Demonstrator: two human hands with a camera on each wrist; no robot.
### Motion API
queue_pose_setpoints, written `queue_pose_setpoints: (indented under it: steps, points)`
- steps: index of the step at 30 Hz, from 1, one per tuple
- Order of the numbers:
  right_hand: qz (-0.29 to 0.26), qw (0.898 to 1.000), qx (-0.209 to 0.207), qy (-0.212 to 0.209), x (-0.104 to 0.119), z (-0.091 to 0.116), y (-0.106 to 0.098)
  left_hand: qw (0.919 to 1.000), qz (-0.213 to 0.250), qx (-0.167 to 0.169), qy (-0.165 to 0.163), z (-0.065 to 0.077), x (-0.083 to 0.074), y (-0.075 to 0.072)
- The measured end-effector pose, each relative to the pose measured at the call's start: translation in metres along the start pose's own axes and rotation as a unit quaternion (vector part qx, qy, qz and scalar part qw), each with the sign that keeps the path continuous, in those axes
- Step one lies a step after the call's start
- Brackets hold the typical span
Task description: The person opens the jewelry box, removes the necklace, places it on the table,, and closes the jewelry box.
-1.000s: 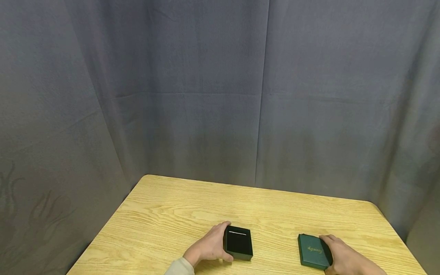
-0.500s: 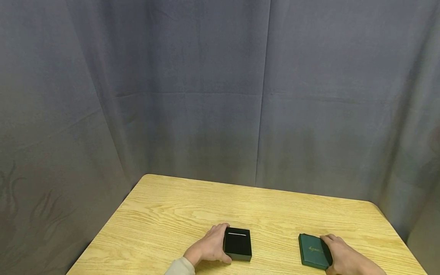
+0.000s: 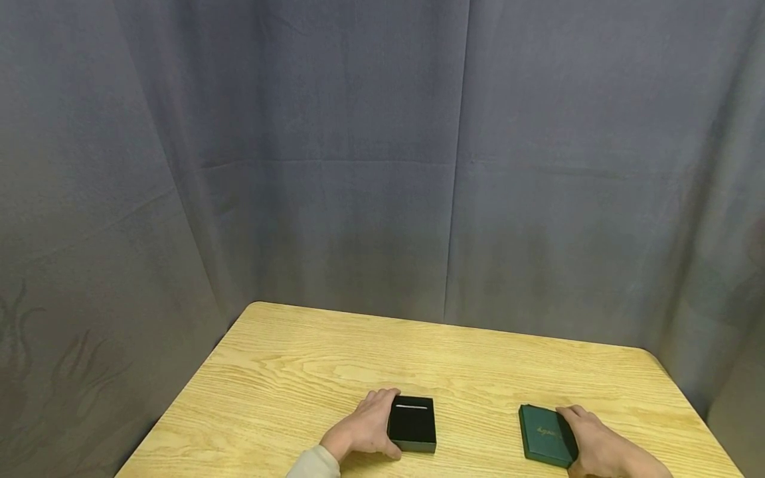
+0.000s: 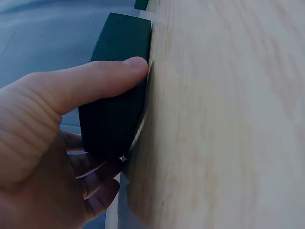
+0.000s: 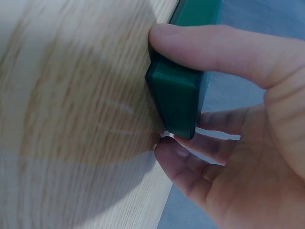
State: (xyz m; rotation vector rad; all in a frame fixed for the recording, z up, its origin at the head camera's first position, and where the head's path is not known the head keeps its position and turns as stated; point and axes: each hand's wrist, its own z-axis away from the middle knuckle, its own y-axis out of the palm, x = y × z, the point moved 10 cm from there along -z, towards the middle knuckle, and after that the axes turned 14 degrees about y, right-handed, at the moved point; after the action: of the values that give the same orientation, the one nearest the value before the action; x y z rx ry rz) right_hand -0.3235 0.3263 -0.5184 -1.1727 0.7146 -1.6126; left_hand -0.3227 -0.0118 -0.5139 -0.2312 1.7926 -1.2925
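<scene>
We've got our left hand (image 3: 364, 430) gripping the open black box base (image 3: 412, 423), near-centre of the wooden table (image 3: 299, 372); our right hand (image 3: 597, 446) grips the green lid (image 3: 542, 435), well apart to the right, near edge.

Left wrist view: thumb (image 4: 95, 81) lies along one side wall of the base (image 4: 116, 100), fingers curl round the opp. side, so it's a clamp across the walls w/ the base flat on the table (image 4: 224, 119). Right wrist view: same on the lid (image 5: 183, 86), thumb (image 5: 209, 47) on one edge, fingertips (image 5: 178, 155) tucked at the other, down by the table (image 5: 71, 105). Both hands are closed round their piece, neither let go.

Doing it well, in our judgement: keep the pinch on the side walls only, not over the base's open top or under the lid rim, so the two can meet cleanly. Lift the lid level, square its corners to the base, keep the base pinned w/ the left hand so it doesn't skid. Light pressure; card walls prob. flex.

Pose: both forearms come in low from the near edge, palms facing inward, wrists near the tabletop. A light sleeve (image 3: 312, 463) shows on the left arm.
</scene>
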Motion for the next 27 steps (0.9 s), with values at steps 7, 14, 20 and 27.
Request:
queue_pose_setpoints:
  steps: [7, 14, 20, 27]
  points:
    - [0.001, 1.000, 0.000, -0.002, 0.002, 0.002, 0.000, 0.9999, 0.013, -0.003, -0.006, 0.000, 0.001, 0.000]
    - [-0.002, 1.000, -0.007, -0.019, 0.008, 0.007, -0.001, 0.9993, 0.034, -0.006, -0.014, 0.001, 0.004, -0.001]
    - [-0.003, 0.999, -0.021, -0.030, 0.019, 0.012, -0.006, 0.9989, 0.043, -0.005, -0.018, 0.001, 0.006, 0.001]
    - [-0.005, 0.993, -0.088, -0.082, 0.043, 0.017, -0.018, 0.9990, 0.040, -0.007, -0.019, 0.001, 0.007, 0.000]
